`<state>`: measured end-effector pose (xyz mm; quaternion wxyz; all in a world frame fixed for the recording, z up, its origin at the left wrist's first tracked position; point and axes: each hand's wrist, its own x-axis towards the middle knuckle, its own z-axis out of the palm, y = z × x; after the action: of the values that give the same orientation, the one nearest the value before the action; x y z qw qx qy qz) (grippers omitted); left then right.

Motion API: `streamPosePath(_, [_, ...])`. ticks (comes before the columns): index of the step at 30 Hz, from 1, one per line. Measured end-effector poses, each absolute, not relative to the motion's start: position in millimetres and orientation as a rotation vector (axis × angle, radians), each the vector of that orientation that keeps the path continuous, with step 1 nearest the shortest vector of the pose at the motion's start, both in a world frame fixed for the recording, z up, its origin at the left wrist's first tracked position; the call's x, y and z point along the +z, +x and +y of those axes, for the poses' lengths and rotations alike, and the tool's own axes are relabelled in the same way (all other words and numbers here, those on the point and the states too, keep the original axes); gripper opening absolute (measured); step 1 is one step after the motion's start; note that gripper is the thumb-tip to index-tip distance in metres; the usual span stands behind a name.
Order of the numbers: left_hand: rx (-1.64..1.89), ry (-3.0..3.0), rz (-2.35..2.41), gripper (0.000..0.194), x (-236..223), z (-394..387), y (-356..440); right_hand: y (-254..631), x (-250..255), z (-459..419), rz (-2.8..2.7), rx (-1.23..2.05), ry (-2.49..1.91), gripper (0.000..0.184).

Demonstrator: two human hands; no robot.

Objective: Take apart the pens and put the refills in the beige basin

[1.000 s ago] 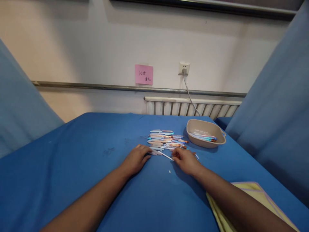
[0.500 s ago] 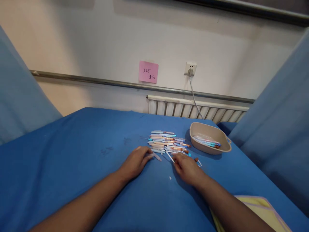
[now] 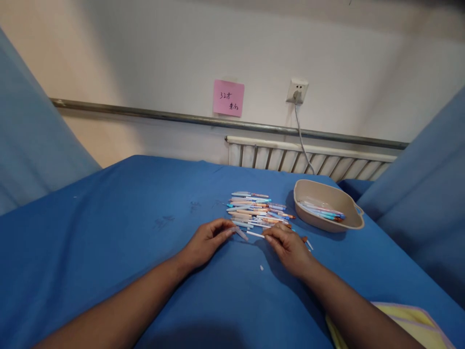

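A heap of several coloured pens (image 3: 256, 211) lies on the blue cloth-covered table (image 3: 109, 232). Just in front of the heap, my left hand (image 3: 207, 241) pinches a short clear pen barrel (image 3: 241, 233) at its fingertips. My right hand (image 3: 286, 245) pinches a thin white refill (image 3: 255, 234) whose tip points towards the barrel. The two pieces are nearly end to end, close above the cloth. A tiny white bit (image 3: 261, 267) lies on the cloth between my wrists. A small pen part (image 3: 307, 242) lies just right of my right hand.
A beige oval tray (image 3: 327, 224) with a few pens in it stands right of the heap. A yellow cloth (image 3: 417, 322) lies at the near right corner. Behind the table are a radiator (image 3: 308, 161), a wall socket with cable, a pink note and blue curtains on both sides.
The view has shifted, so everything sits lower-left to right. My right hand has turned the refill flatter and brought its tip towards the barrel in my left hand.
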<state>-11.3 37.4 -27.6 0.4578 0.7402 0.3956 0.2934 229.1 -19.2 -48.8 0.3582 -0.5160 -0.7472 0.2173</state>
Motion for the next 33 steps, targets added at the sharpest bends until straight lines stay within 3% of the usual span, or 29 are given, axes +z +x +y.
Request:
streamPosePath(18, [0.707, 2.211, 0.916, 0.020, -27, 33, -15, 228, -42, -24, -1.989, 0.469, -1.332, 0.018])
streamPosePath(33, [0.647, 2.413, 0.893, 0.020, -21, 0, -1, 198, -37, -45, -1.921, 0.670, -1.282, 0.011])
